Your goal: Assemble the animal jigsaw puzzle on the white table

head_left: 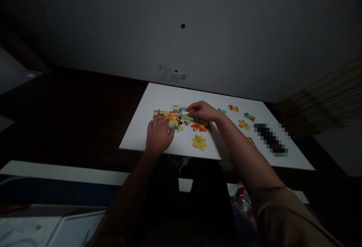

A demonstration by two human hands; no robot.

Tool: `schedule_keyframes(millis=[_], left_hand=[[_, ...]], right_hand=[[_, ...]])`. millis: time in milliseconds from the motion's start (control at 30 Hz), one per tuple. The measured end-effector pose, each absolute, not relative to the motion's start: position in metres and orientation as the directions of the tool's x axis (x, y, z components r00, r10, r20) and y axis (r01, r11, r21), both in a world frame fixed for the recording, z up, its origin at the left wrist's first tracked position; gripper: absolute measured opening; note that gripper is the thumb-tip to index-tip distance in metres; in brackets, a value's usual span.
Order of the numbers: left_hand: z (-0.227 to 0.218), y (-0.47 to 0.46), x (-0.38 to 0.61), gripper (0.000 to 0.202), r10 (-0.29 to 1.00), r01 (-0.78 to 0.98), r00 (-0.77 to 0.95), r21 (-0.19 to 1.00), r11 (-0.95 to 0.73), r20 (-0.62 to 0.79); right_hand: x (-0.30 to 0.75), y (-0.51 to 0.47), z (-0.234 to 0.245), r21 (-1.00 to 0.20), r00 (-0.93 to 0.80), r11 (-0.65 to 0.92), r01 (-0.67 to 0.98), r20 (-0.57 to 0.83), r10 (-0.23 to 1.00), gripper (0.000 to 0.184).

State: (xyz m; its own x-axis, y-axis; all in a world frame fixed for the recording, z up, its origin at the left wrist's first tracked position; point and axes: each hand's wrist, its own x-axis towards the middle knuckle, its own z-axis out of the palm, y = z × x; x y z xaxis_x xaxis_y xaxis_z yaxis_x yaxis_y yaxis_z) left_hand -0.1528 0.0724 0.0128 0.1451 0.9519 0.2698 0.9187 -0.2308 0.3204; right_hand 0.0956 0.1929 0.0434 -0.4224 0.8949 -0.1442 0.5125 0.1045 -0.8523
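Note:
My left hand (158, 135) rests with fingers apart on a joined yellow section of a jigsaw puzzle (177, 117). Between the fingertips of my right hand (203, 110) is a pale green puzzle piece (186, 117), held against the right side of that section. Whether it sits flat in a gap I cannot tell. Red and orange puzzle pieces (200, 126) lie just below my right hand, partly covered by it. Closer to me, a single yellow and green puzzle piece (199, 143) lies apart.
Several loose pieces lie on the right of the white table (138, 134), among them a striped orange piece (233, 108), a teal piece (249, 117) and a yellow piece (244, 125). Beyond them is a dark pixelated object (270, 139). A wall (226, 58) stands behind the table.

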Motion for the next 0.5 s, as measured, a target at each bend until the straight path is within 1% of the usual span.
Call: schedule_keyframes(millis=[67, 133, 267, 400, 500], left_hand=[[0.014, 0.072, -0.153, 0.035, 0.952, 0.917, 0.148, 0.323, -0.233, 0.268], [0.014, 0.072, -0.152, 0.036, 0.95, 0.918, 0.153, 0.317, -0.238, 0.271], [0.015, 0.072, -0.152, 0.035, 0.946, 0.922, 0.163, 0.297, -0.247, 0.28], [0.014, 0.072, -0.152, 0.037, 0.947, 0.922, 0.165, 0.298, -0.247, 0.275], [0.012, 0.072, -0.152, 0.038, 0.946, 0.917, 0.169, 0.308, -0.254, 0.278]], right_hand=[[0.103, 0.178, 0.041, -0.823, -0.433, 0.108, 0.558, -0.177, 0.884, 0.027], [0.105, 0.168, 0.038, -0.801, -0.435, 0.131, 0.584, -0.173, 0.884, 0.026], [0.1, 0.161, 0.036, -0.769, -0.429, 0.202, 0.606, -0.103, 0.897, 0.022], [0.104, 0.155, 0.038, -0.78, -0.393, 0.196, 0.594, -0.069, 0.917, 0.021], [0.127, 0.144, 0.039, -0.774, -0.34, 0.201, 0.601, -0.019, 0.94, 0.021]])
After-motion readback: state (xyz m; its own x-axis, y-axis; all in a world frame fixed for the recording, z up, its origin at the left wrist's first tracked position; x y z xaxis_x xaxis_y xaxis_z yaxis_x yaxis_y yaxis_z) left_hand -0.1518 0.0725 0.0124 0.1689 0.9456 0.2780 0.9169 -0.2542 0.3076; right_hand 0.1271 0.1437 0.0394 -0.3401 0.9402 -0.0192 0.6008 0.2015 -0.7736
